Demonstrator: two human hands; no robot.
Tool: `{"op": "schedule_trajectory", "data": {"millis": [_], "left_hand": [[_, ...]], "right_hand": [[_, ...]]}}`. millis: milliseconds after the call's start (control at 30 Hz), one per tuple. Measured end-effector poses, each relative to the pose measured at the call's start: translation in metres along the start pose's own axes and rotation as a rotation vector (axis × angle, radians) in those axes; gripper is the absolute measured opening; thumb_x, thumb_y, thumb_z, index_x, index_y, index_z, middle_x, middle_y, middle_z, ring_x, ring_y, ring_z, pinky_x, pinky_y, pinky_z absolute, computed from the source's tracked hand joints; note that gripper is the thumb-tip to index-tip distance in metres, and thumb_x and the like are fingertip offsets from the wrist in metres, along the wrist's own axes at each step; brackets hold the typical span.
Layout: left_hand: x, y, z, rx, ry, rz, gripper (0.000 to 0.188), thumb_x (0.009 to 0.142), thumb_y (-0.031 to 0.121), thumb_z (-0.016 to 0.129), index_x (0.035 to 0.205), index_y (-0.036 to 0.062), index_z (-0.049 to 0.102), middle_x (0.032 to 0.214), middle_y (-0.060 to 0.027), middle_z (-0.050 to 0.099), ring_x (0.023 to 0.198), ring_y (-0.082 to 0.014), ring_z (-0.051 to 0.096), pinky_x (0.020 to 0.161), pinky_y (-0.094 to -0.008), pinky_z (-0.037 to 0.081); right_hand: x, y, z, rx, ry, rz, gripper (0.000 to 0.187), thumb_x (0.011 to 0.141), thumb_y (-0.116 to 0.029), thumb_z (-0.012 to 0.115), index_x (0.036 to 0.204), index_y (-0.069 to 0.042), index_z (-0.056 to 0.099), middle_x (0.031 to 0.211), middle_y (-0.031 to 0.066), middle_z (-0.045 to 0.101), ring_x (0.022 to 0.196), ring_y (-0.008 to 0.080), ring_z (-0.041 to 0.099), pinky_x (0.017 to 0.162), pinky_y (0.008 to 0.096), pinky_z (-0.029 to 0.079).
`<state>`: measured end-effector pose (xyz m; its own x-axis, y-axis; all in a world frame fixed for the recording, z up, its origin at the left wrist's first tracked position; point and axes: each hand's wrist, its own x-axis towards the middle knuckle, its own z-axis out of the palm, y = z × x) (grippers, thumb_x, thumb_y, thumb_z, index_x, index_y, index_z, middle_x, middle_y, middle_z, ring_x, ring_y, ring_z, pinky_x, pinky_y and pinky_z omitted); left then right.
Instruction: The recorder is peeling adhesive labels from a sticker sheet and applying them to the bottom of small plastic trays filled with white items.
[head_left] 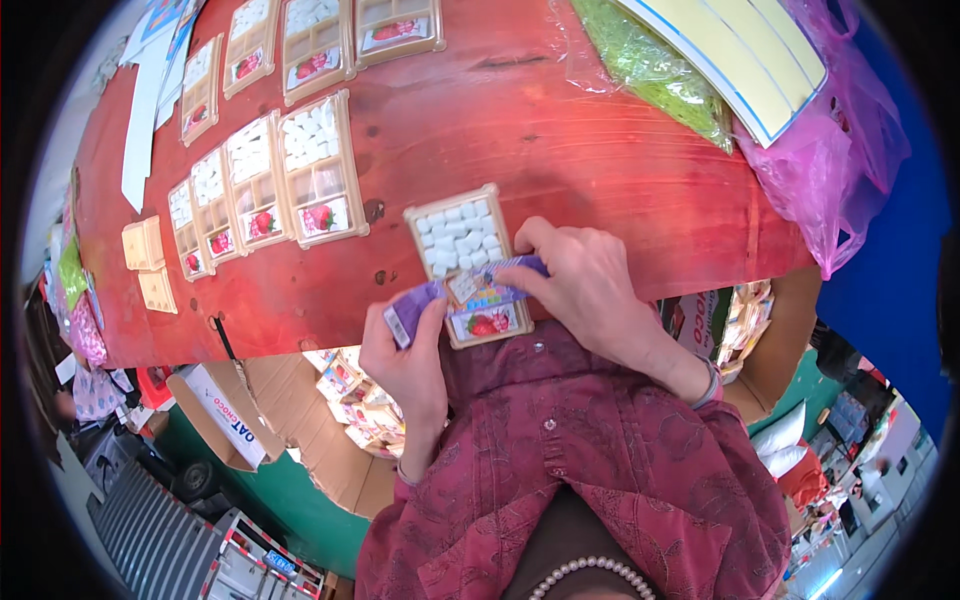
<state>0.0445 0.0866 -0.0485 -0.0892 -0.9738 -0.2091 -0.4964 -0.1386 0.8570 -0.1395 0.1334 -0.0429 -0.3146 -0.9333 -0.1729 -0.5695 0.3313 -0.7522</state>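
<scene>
Both my hands stretch a purple printed packet or paper band (415, 305) across the middle of a tan plastic tray (412, 228). My left hand (408, 355) pinches the band's left end between thumb and fingers. Its right end is gripped by my right hand (580, 280), whose fingertips curl over it. White pieces like small candies or gum (460, 235) fill the far compartment of the tray. In the near compartment lies a card with a strawberry picture (487, 322). The band hides the tray's middle section.
Several similar filled trays (318, 165) stand in rows at the left of the red table (450, 120). Smaller tan trays (145, 245) lie at its left edge. A pink plastic bag (820, 140) and green packet (650, 65) sit far right. Cardboard boxes (330, 460) of packets flank me below.
</scene>
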Motion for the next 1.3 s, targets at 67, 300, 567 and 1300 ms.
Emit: {"op": "schedule_trajectory", "data": {"millis": [67,300,567,1300], "left_hand": [[-0.014,-0.010,-0.006,-0.059,0.050,-0.049,0.013,0.076,-0.002,0.072,0.086,-0.0031,0.063,0.078,-0.0032,0.063,0.070,-0.0068,0.057,0.065,-0.0206,0.046],[-0.042,-0.020,-0.015,-0.366,0.162,-0.272,0.016,0.076,-0.005,0.070,0.091,-0.0034,0.064,0.083,-0.0070,0.067,0.075,-0.0107,0.062,0.071,-0.0237,0.050],[-0.042,-0.023,-0.018,-0.769,0.076,-0.398,0.028,0.072,-0.010,0.070,0.097,-0.0014,0.059,0.091,-0.0100,0.067,0.081,-0.0163,0.064,0.078,-0.0290,0.052],[-0.030,0.015,-0.028,-0.522,-0.352,0.308,0.031,0.060,-0.013,0.073,0.088,-0.0033,0.062,0.089,-0.0176,0.066,0.076,-0.0257,0.064,0.066,-0.0316,0.052]], "right_hand": [[-0.005,-0.004,0.009,-0.040,-0.060,-0.021,0.027,0.077,-0.027,0.071,0.084,-0.005,0.057,0.068,0.0118,0.063,0.065,0.0290,0.063,0.056,0.0405,0.045],[-0.008,-0.012,0.018,-0.062,-0.128,-0.060,0.030,0.075,-0.030,0.073,0.085,-0.006,0.057,0.067,0.0114,0.062,0.065,0.0294,0.062,0.055,0.0412,0.044],[-0.009,-0.015,0.023,-0.132,0.183,-0.222,0.039,0.066,-0.029,0.079,0.087,-0.004,0.056,0.073,0.0090,0.057,0.073,0.0271,0.058,0.060,0.0370,0.044],[-0.037,0.021,-0.016,0.999,-0.258,-0.279,0.013,0.079,-0.001,0.066,0.091,0.003,0.067,0.092,0.0106,0.068,0.082,0.0177,0.064,0.075,0.0295,0.049]]}}
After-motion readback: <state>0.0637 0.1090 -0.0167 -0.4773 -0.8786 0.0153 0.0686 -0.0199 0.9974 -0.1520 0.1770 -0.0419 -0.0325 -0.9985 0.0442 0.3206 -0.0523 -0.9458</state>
